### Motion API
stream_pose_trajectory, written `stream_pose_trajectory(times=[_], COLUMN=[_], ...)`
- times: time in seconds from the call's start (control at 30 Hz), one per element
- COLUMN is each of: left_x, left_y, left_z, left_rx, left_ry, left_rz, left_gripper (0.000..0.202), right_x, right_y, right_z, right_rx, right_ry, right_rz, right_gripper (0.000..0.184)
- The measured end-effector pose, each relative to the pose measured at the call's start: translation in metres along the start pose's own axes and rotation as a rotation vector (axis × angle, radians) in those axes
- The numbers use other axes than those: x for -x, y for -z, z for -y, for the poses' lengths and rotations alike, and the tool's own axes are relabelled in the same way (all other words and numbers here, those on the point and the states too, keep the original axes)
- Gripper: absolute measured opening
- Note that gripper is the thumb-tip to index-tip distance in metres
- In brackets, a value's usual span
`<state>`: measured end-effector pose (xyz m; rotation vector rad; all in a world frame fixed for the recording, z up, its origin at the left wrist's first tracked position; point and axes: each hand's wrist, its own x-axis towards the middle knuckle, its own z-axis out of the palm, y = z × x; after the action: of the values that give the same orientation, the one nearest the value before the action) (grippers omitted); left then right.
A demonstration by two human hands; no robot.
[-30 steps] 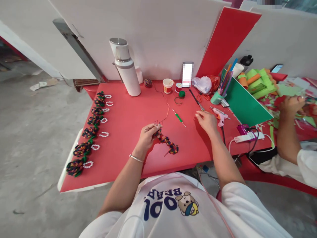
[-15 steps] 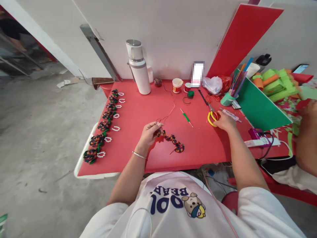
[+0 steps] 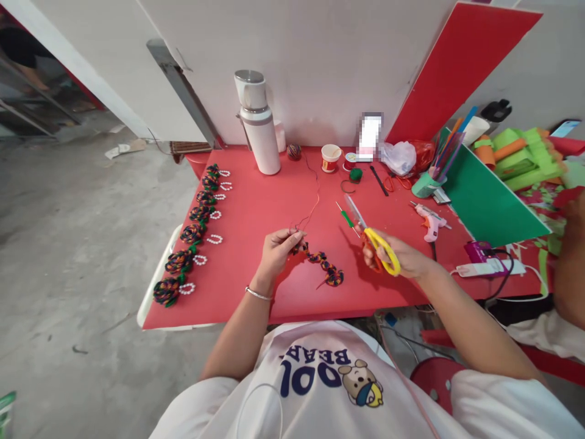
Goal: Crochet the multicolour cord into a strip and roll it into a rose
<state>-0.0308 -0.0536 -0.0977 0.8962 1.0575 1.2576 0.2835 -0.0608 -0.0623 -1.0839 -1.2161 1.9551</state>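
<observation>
My left hand point(image 3: 281, 247) is closed on one end of a crocheted multicolour yarn strip point(image 3: 326, 265), whose curled tail rests on the red table point(image 3: 256, 292). From those fingers a thin yarn runs back to a dark multicolour yarn ball point(image 3: 294, 152). In my right hand point(image 3: 404, 253) is a pair of scissors point(image 3: 384, 250) with yellow and red handles, held above the table with the blades pointing away and left. A green-handled crochet hook point(image 3: 347, 218) lies just beyond the scissors.
Several crocheted flowers point(image 3: 178, 261) with white bead loops line the left edge. A white thermos point(image 3: 265, 140), paper cup point(image 3: 329, 158) and phone point(image 3: 369, 137) stand at the back. On the right are a pink glue gun point(image 3: 432, 222), pen holder point(image 3: 427, 184) and power strip point(image 3: 489, 268). Someone's arm point(image 3: 569, 256) shows at far right.
My right hand has lifted the scissors off the table and brought them left, towards my left hand. The glue gun now shows fully. My left hand keeps its hold on the crocheted strip.
</observation>
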Motion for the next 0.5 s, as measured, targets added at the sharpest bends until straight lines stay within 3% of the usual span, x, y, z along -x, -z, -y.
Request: stream_pose_trajectory(times=[0.1, 0.27, 0.5], left_x=[0.001, 0.003, 0.009], left_y=[0.004, 0.009, 0.014], left_z=[0.004, 0.006, -0.018], left_rx=[-0.019, -0.092, -0.515], left_ry=[-0.036, -0.063, -0.312], left_rz=[0.019, 0.123, 0.472], left_gripper=[0.036, 0.037, 0.030], right_x=[-0.019, -0.068, -0.118], right_y=[-0.016, -0.027, -0.031], right_z=[-0.006, -0.003, 0.005], right_rx=[-0.133, -0.092, -0.124], right_ry=[-0.171, -0.411, -0.346], right_rz=[0.184, 0.237, 0.168], right_gripper=[0.071, 0.059, 0.057])
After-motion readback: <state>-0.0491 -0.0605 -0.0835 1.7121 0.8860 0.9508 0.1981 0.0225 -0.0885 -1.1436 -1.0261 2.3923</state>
